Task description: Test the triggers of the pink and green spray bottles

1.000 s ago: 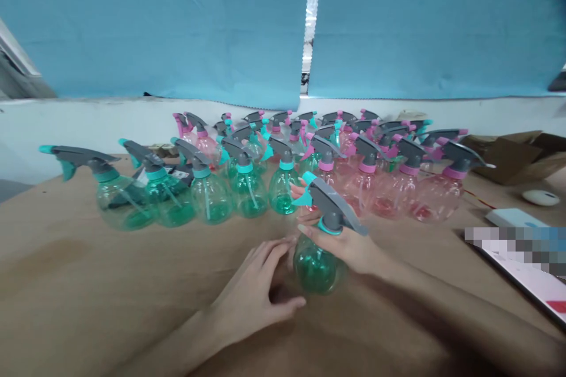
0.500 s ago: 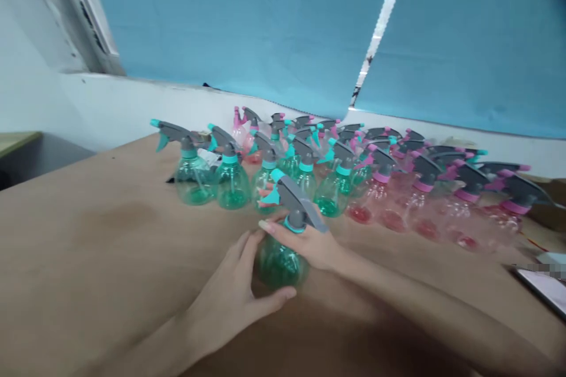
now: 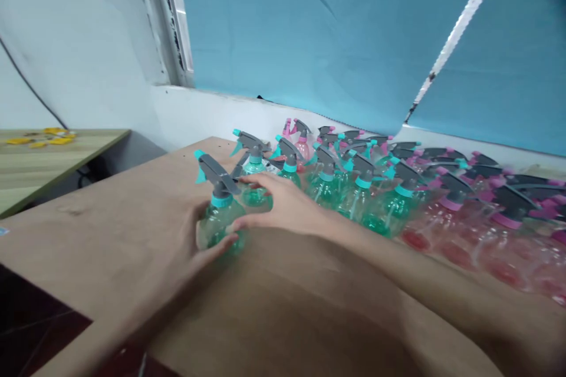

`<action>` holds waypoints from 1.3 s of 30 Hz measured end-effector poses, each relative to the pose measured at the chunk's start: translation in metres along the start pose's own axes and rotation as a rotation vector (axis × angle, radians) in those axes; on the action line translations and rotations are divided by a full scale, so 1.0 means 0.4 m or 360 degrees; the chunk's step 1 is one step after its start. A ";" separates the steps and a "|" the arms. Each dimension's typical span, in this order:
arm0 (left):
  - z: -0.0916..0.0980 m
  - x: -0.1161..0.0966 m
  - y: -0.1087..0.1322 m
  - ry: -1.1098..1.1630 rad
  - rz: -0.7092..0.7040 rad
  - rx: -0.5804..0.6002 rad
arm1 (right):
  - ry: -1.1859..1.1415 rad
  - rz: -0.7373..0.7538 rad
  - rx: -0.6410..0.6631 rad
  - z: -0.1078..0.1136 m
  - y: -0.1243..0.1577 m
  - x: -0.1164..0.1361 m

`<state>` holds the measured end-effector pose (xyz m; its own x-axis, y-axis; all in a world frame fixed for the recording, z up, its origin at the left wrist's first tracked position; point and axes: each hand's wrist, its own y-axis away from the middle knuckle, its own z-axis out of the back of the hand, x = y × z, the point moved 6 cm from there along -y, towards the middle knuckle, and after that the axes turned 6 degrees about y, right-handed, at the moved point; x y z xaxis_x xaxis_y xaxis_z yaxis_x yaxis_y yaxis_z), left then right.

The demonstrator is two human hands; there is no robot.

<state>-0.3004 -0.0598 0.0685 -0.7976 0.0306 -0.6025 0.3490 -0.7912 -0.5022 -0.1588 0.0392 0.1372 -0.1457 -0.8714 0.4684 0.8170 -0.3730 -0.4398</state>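
Conceivably, in the head view, one sideways nudge could topple the neighbouring bottle (image 3: 255,173) beside the spray bottle (image 3: 221,219) at the left end of the row (image 3: 325,189). The left grip (image 3: 189,256) clasps its round, clear-green body, near upright beneath a grey-and-turquoise trigger head (image 3: 216,175); whether the right grip (image 3: 287,207) holds or merely touches cannot be told.

Left hand (image 3: 188,256) curled round the left side of an upright green spray bottle (image 3: 220,212), thumb across its front; right hand (image 3: 287,206) at the right side, thumb touching, firmness of grip unclear; more green bottles (image 3: 326,188) beyond, pink bottles (image 3: 451,221) rightward, all on wooden table (image 3: 110,235); blue curtain (image 3: 287,29) behind; yellow pieces (image 3: 59,140) on side table (image 3: 44,174), far left.
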 end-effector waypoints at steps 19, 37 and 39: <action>-0.049 0.233 -0.274 0.0047 0.0060 -0.0212 | 0.1033 -0.0013 -0.0215 0.051 -0.264 -0.088; 0.011 0.155 -0.192 -0.0010 -0.0081 -0.0346 | 0.0735 0.0128 -0.0121 0.045 -0.226 -0.046; 0.014 0.137 -0.155 -0.0003 -0.0129 -0.0342 | 0.0699 0.0166 -0.0101 0.043 -0.209 -0.029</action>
<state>-0.3684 -0.0126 0.0702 -0.8282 0.0874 -0.5535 0.3804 -0.6377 -0.6699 -0.2159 0.0860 0.1816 -0.2986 -0.9527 0.0557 0.8061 -0.2831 -0.5196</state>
